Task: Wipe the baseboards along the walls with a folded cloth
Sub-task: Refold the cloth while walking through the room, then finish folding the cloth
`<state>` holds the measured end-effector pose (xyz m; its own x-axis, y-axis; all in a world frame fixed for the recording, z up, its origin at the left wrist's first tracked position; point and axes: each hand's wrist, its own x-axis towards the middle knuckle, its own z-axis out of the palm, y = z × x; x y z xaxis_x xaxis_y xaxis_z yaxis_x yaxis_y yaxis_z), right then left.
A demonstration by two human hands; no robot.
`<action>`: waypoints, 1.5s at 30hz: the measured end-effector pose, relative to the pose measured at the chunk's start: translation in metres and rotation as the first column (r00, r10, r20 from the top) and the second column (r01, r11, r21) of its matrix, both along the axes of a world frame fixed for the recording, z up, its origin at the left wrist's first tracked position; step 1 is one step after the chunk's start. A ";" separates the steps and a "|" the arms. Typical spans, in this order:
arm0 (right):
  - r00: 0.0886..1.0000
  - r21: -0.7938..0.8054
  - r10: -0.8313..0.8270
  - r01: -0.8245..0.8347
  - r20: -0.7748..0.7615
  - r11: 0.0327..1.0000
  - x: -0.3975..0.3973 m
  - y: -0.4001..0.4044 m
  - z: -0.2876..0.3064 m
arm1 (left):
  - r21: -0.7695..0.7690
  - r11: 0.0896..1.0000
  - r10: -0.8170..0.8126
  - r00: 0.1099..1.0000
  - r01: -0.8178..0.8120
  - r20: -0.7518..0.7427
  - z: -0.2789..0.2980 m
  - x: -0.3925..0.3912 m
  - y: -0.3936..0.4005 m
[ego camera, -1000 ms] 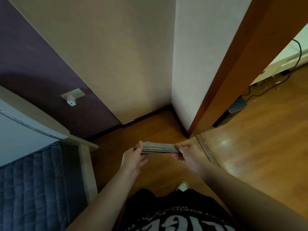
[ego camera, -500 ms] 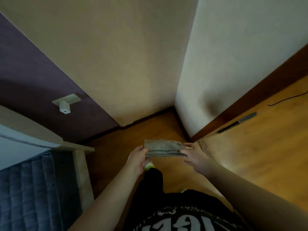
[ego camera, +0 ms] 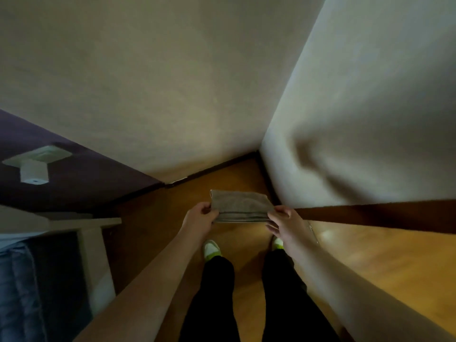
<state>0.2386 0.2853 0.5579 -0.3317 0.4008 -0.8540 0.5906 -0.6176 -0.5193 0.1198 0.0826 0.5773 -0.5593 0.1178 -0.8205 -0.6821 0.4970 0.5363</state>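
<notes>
The left hand (ego camera: 201, 216) and right hand (ego camera: 283, 219) are still pinching the folded grey cloth (ego camera: 240, 206) by its ends — now nearer the corner baseboard (ego camera: 217, 166), both shoes (ego camera: 211, 250) showing. No readable writing.

The wooden floor (ego camera: 370, 272) runs into a corner where a dark baseboard (ego camera: 214, 167) lines the foot of the walls. Two shoes (ego camera: 211, 250) stand on the boards near that baseboard, toes towards it. A pale bed frame leg (ego camera: 97, 257) rests on the floor left of the shoes
</notes>
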 end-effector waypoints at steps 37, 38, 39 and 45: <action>0.854 0.408 0.406 -0.514 0.325 0.754 -0.118 0.090 -0.519 | -0.423 0.895 -0.190 0.979 0.143 -0.071 -0.550 -0.054 0.122; 0.833 0.415 0.423 -0.546 0.355 0.727 -0.115 0.091 -0.529 | -0.478 0.853 -0.265 0.963 0.210 -0.049 -0.563 -0.049 0.119; 0.815 0.441 0.446 -0.577 0.370 0.687 -0.114 0.093 -0.537 | -0.533 0.796 -0.364 0.930 0.286 -0.043 -0.573 -0.045 0.117; 0.491 0.511 0.775 -0.820 0.399 0.257 -0.126 0.069 -0.571 | -0.628 0.497 -0.859 0.442 0.599 -0.258 -0.612 -0.071 0.115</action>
